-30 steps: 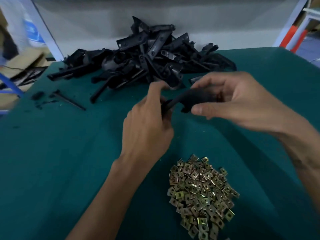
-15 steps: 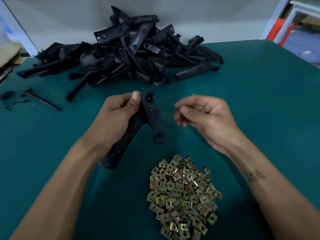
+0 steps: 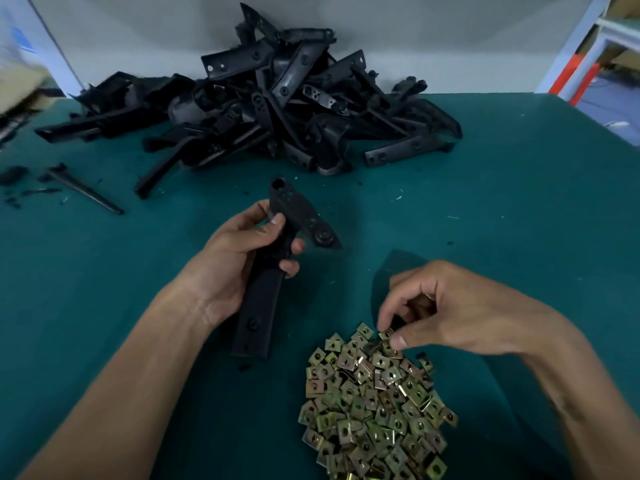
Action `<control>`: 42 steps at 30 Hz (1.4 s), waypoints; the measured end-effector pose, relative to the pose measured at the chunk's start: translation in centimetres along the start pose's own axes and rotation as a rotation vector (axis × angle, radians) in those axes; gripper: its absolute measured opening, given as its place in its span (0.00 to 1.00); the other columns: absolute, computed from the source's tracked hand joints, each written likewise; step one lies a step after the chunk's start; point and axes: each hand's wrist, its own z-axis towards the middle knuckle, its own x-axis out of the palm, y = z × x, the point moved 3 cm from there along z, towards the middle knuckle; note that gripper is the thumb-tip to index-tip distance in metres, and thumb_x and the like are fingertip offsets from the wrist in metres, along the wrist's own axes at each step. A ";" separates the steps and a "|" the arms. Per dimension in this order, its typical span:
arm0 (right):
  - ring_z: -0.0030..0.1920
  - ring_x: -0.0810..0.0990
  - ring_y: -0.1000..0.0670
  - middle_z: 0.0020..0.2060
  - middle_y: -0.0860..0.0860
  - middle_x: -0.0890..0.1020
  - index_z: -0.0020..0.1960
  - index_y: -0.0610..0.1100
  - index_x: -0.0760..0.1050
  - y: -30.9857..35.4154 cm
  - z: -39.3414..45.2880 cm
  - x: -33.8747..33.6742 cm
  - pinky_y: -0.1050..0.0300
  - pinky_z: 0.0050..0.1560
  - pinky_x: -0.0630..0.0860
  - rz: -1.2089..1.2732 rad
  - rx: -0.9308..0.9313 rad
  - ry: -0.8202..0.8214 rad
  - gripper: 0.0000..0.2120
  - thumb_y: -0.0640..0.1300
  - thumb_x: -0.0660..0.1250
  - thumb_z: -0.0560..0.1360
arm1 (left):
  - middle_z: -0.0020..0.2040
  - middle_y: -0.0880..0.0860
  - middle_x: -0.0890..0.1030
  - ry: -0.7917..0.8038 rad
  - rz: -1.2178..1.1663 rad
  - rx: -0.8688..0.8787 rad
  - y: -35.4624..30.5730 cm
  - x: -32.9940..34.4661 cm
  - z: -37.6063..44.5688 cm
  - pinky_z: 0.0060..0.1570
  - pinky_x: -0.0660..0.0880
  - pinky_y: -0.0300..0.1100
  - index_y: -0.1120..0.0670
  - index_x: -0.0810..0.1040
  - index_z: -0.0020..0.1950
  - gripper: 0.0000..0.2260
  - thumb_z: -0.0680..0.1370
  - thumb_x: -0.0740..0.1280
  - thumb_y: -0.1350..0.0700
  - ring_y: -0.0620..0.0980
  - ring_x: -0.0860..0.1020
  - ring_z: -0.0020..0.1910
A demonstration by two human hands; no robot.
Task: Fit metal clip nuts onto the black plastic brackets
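My left hand [image 3: 239,258] grips a black plastic bracket [image 3: 266,285] around its middle, above the green table. The bracket's long arm points down toward me and its short arm with a round boss angles right. My right hand [image 3: 446,306] reaches down to the top edge of a heap of brass-coloured metal clip nuts [image 3: 377,407]. Its thumb and forefinger pinch a clip nut [image 3: 386,336] at the heap's top.
A large pile of black brackets [image 3: 277,112] lies at the back of the green table [image 3: 519,220] against a grey wall. A thin black rod [image 3: 83,190] and black scraps lie at the left. A white frame with orange parts stands at the far right.
My right hand has dropped from beside the bracket down to the clip nut heap and pinches one. My left hand has turned the bracket and keeps holding it.
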 end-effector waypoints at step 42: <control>0.39 0.87 0.48 0.39 0.43 0.87 0.40 0.44 0.87 2.8 5.9 2.5 0.60 0.39 0.81 1.121 -0.097 -0.595 0.08 0.43 0.78 0.61 | 0.30 0.50 0.69 0.098 0.364 0.101 0.7 0.2 1.6 0.23 0.65 0.35 0.60 0.70 0.51 0.14 0.74 0.74 0.60 0.45 0.64 0.25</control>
